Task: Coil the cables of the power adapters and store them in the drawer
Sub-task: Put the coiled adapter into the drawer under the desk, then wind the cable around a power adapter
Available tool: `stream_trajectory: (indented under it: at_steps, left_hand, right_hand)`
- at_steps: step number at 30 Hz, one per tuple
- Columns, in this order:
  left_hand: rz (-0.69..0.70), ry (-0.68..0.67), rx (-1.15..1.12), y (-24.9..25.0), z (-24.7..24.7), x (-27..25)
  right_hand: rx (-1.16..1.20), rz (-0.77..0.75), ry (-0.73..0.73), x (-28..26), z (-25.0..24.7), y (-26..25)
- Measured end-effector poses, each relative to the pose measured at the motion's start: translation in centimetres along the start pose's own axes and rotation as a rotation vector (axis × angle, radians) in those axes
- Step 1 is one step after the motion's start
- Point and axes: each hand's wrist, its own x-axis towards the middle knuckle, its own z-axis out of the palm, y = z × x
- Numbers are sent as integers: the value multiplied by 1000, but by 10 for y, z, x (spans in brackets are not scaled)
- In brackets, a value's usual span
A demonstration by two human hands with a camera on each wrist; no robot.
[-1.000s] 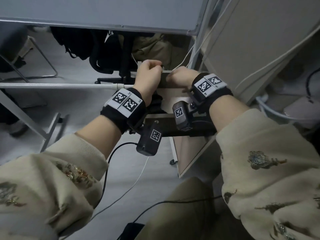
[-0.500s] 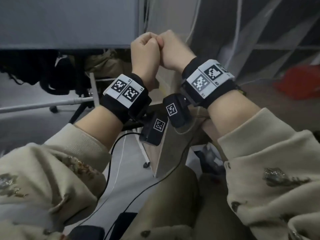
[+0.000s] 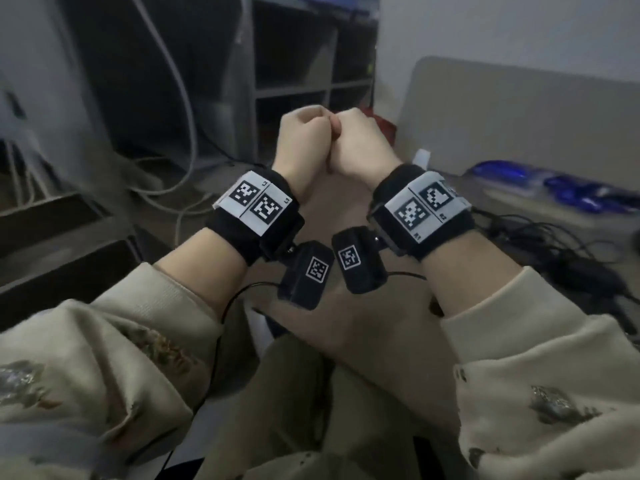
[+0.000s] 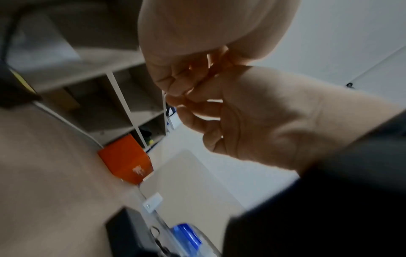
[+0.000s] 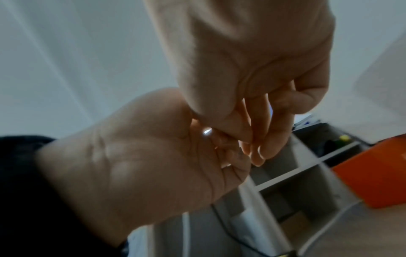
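1. At the far left of the head view, pale grey cords (image 3: 180, 109) hang down and loop over a dark, blurred area.
2. Behind them stands a grey shelf unit (image 3: 311, 91) with open compartments. The left wrist view shows an orange box (image 4: 126, 160) against its foot.
3. The left hand (image 3: 301, 140) is raised in front of the shelf unit and clenched into a fist, thumb side up. Nothing shows between its fingers. Seen from the left wrist, the fingers (image 4: 197, 120) are folded in toward the palm with only light in the gaps.
4. The right hand (image 3: 360, 147) is clenched in the same way and is empty. Its knuckles touch those of the left hand, so the two fists meet at the middle of the view. From the right wrist, its curled fingers (image 5: 232, 156) rest against the fingers of the left fist above them.
5. Each wrist wears a black band with square printed markers, and a small black camera hangs under each one.
6. The power adapters (image 3: 588, 271) and their black cables (image 3: 530, 237) lie in a loose, uncoiled tangle on the desk (image 3: 502, 199). They are to the right of the right wrist and lower than both fists. Neither hand touches them, and the left fist is the farther one.
7. Beyond the tangle, blue packets (image 3: 568, 188) lie along the desk's back edge under a grey partition (image 3: 519, 109).
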Motion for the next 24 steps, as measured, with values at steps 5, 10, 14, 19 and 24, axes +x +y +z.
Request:
stream_trajectory:
  at_steps: [5,10,14,19,24]
  left_hand:
    - [-136,-213,68,-12,75,1]
    - [-247,-481,304,-26,120,23]
    - [-293,-630,460,-30,144,46]
    - [-292,-684,515,-37,157,63]
    - [-186,-800,789,-57,160,74]
  right_hand:
    - [-40,164,-3,3,-38,77]
    - [-168,237,-136,17,-61,136]
    - [-217,287,-225,33,-69,165]
    - [-194,335,-224,43,-72,178]
    - [-161,410,-311,34,-69,189]
